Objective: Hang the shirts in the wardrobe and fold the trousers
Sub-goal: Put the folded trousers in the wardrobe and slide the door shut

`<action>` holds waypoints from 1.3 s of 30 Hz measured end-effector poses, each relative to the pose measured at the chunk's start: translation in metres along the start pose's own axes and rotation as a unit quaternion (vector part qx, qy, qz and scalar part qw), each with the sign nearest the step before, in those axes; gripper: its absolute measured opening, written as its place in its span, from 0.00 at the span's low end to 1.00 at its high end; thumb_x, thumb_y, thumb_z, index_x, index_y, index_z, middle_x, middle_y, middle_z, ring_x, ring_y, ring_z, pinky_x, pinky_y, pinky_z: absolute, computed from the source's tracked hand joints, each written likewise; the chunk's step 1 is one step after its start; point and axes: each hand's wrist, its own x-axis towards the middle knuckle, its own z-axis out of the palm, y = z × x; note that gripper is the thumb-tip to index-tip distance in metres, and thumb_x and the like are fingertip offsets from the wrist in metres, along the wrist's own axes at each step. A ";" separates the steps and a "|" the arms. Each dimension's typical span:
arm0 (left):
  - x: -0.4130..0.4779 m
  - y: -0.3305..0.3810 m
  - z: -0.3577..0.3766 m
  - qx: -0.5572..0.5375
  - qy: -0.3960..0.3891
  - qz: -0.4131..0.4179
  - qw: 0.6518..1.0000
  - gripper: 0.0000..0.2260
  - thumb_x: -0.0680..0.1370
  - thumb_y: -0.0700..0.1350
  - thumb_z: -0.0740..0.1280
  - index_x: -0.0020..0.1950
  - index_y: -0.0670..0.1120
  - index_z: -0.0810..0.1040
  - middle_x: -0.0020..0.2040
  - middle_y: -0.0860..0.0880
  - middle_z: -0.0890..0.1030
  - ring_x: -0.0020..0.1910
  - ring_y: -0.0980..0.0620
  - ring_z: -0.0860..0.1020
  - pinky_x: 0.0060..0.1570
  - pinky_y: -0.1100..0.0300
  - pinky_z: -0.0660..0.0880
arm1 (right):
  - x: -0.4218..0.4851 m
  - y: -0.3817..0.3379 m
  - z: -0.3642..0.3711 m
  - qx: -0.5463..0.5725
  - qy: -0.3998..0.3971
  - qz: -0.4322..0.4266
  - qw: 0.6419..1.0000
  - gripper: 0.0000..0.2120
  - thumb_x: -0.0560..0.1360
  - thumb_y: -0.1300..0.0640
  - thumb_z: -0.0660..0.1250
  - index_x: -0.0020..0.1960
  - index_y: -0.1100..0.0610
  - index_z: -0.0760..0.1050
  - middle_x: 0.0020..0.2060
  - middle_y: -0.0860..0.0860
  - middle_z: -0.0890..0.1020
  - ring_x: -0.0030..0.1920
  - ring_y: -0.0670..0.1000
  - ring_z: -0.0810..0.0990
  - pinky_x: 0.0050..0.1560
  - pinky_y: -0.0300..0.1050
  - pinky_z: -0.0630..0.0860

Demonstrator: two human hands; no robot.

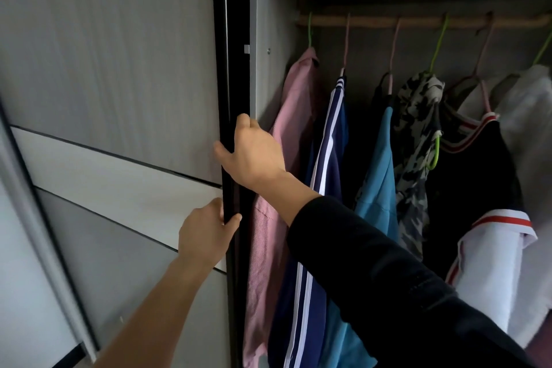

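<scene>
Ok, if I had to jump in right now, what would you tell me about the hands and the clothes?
Left hand: grips the door edge, low down.
Right hand: holds the same edge higher up.
Clothes: pink shirt, navy striped top, blue shirt, camouflage top and more hang from the rail; the wardrobe is open.
Done: those tops are hung.
Left: no trousers in view, so folding cannot be judged.

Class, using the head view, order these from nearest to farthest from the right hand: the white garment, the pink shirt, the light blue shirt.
1. pink shirt, just beside the right hand, leftmost hanging.
2. light blue shirt, in the middle.
3. white garment, far right.
</scene>
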 end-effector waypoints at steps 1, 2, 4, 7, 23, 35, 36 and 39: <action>0.000 0.001 0.000 0.002 0.002 0.000 1.000 0.18 0.76 0.52 0.67 0.33 0.51 0.61 0.28 0.55 0.69 0.33 0.48 0.70 0.34 0.58 0.64 | 0.000 0.000 0.000 -0.002 -0.002 0.000 1.000 0.17 0.78 0.49 0.62 0.56 0.62 0.67 0.52 0.57 0.76 0.45 0.59 0.78 0.37 0.47 0.68; -0.001 0.001 0.000 0.004 0.002 0.000 1.000 0.16 0.76 0.52 0.67 0.35 0.51 0.63 0.28 0.54 0.69 0.34 0.48 0.71 0.34 0.58 0.64 | -0.001 0.000 -0.001 -0.004 -0.004 0.000 1.000 0.17 0.78 0.48 0.61 0.56 0.63 0.67 0.53 0.57 0.76 0.46 0.59 0.79 0.37 0.47 0.68; -0.001 0.004 0.002 0.009 -0.001 0.004 1.000 0.12 0.76 0.53 0.66 0.39 0.50 0.66 0.31 0.52 0.73 0.38 0.46 0.76 0.35 0.58 0.65 | -0.003 0.002 -0.003 -0.011 -0.005 0.000 1.000 0.18 0.78 0.48 0.61 0.57 0.62 0.67 0.53 0.57 0.77 0.47 0.59 0.79 0.39 0.48 0.70; -0.005 0.010 0.004 0.021 -0.003 0.010 1.000 0.11 0.76 0.54 0.66 0.45 0.47 0.73 0.38 0.47 0.79 0.43 0.43 0.79 0.35 0.58 0.67 | -0.007 0.008 -0.009 -0.018 -0.002 -0.001 1.000 0.18 0.78 0.48 0.61 0.57 0.62 0.67 0.53 0.57 0.77 0.49 0.59 0.79 0.40 0.48 0.69; -0.097 0.133 0.040 -0.006 -0.031 0.110 0.993 0.14 0.77 0.54 0.64 0.41 0.48 0.64 0.36 0.47 0.79 0.38 0.46 0.78 0.32 0.58 0.65 | -0.099 0.094 -0.118 -0.109 0.022 0.015 0.994 0.21 0.79 0.44 0.60 0.59 0.62 0.66 0.53 0.56 0.76 0.48 0.59 0.79 0.38 0.47 0.66; -0.196 0.281 0.086 -0.019 -0.068 0.137 0.988 0.18 0.77 0.54 0.61 0.35 0.48 0.57 0.31 0.51 0.68 0.34 0.46 0.71 0.33 0.56 0.63 | -0.211 0.181 -0.249 -0.196 0.073 0.014 0.978 0.44 0.75 0.48 0.68 0.78 0.62 0.46 0.76 0.57 0.56 0.74 0.58 0.56 0.70 0.52 0.62; -0.204 0.293 0.089 -0.028 -0.071 0.144 0.987 0.18 0.77 0.54 0.61 0.35 0.48 0.57 0.30 0.51 0.67 0.34 0.47 0.70 0.33 0.56 0.63 | -0.220 0.186 -0.259 -0.225 0.103 -0.010 0.969 0.47 0.73 0.50 0.71 0.79 0.59 0.43 0.77 0.56 0.51 0.76 0.58 0.52 0.72 0.53 0.59; -0.233 0.328 0.100 -0.051 -0.075 0.167 0.982 0.16 0.77 0.55 0.63 0.38 0.47 0.61 0.33 0.52 0.68 0.37 0.46 0.74 0.35 0.57 0.65 | -0.243 0.209 -0.287 -0.352 0.116 -0.109 0.922 0.42 0.71 0.58 0.71 0.78 0.55 0.53 0.78 0.56 0.52 0.78 0.59 0.48 0.74 0.57 0.50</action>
